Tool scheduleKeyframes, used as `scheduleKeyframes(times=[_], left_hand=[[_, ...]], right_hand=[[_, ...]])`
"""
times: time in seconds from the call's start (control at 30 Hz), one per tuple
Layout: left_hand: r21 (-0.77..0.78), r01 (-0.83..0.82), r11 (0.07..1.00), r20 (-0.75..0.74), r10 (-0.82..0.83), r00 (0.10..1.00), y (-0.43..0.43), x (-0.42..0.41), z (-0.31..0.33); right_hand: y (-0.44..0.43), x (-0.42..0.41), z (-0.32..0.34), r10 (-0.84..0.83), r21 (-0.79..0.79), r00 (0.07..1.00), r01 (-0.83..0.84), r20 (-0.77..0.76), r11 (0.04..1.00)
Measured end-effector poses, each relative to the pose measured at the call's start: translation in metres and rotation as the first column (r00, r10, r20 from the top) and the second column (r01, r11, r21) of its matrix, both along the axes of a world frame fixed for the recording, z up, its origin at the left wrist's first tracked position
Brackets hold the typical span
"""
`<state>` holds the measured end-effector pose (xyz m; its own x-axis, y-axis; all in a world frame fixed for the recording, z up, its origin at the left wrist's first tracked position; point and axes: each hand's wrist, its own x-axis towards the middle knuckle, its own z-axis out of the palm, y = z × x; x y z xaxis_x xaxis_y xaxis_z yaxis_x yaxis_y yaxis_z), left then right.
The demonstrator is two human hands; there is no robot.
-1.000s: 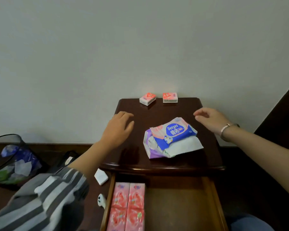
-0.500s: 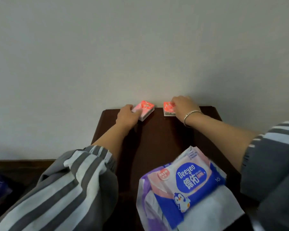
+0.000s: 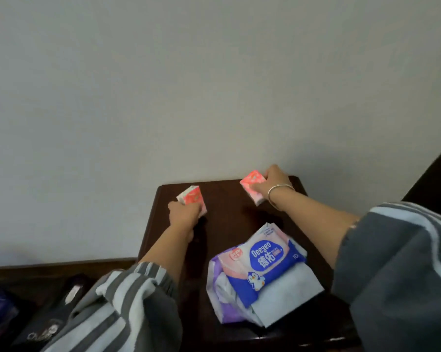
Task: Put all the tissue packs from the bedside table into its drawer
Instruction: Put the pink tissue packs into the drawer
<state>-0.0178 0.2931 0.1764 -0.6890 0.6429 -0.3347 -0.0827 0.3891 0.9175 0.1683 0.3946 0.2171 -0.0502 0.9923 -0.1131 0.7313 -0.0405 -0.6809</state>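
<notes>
Hands are both busy on my feed. The left hand has its fingers curled round the left tissue pack, a small pink one. It's over the back left corner of the bedside table, tilted and poking out of the top of the fist. The right hand grips the right tissue pack, same pink kind, over the back right corner of the table. That one's tilted as well, with its free end pointing toward the table's middle. I honestly can't tell if either pack rests on the tabletop or sits just clear of it, it's too blurry. The two packs are well apart, with bare dark wood between them.

Toward the front of the table, right of centre, a blue and pink wipes pack with a penguin on it lies on top of a purple pack. There's a thin bracelet on the right wrist, and both arms have grey and white striped sleeves. Left of the table and lower down there's a dark bag with white lettering, pretty smeared. A plain pale wall is behind the table
</notes>
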Motion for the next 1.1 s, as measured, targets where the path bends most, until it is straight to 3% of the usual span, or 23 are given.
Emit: scheduleKeyframes(times=[0.07,0.17,0.23,0.3,0.53,0.67,0.8,0.97,1.1], left_hand=[[0.106,0.008,0.994,0.177,-0.027,0.984,-0.032,0.007,0.013],[0.266,0.223,0.938,0.323,-0.305,0.896,-0.086,0.033,0.041],[0.415,0.342,0.843,0.393,-0.506,0.768,-0.124,0.057,0.062],[0.459,0.445,0.769,0.372,-0.621,0.690,-0.158,0.080,0.078],[0.332,0.505,0.797,0.303,-0.597,0.743,-0.255,0.108,0.055],[0.184,0.473,0.862,0.303,-0.507,0.807,-0.307,0.083,0.027],[0.027,0.533,0.845,0.283,-0.518,0.807,-0.344,0.065,0.004],[-0.085,0.547,0.832,0.052,-0.545,0.837,-0.353,0.093,-0.021],[-0.171,0.655,0.736,-0.135,-0.676,0.725,-0.330,0.128,-0.039]], right_hand=[[-0.038,0.007,0.018,-0.044,0.023,0.942,0.055,-0.334,0.998],[-0.109,0.021,0.042,0.064,0.057,0.813,-0.038,-0.579,0.998],[-0.157,0.029,0.049,0.135,0.114,0.776,-0.083,-0.616,0.990],[-0.204,0.037,0.046,0.136,0.160,0.791,-0.050,-0.597,0.986],[-0.316,0.054,0.007,0.138,0.165,0.808,-0.051,-0.572,0.985],[-0.330,0.088,-0.015,0.277,0.296,0.905,-0.182,-0.322,0.938],[-0.303,0.117,-0.027,0.232,0.374,0.970,-0.240,0.068,0.896],[-0.271,0.131,-0.035,0.192,0.334,0.901,-0.332,0.390,0.882],[-0.248,0.129,-0.033,0.241,0.233,0.825,-0.403,0.511,0.885]])
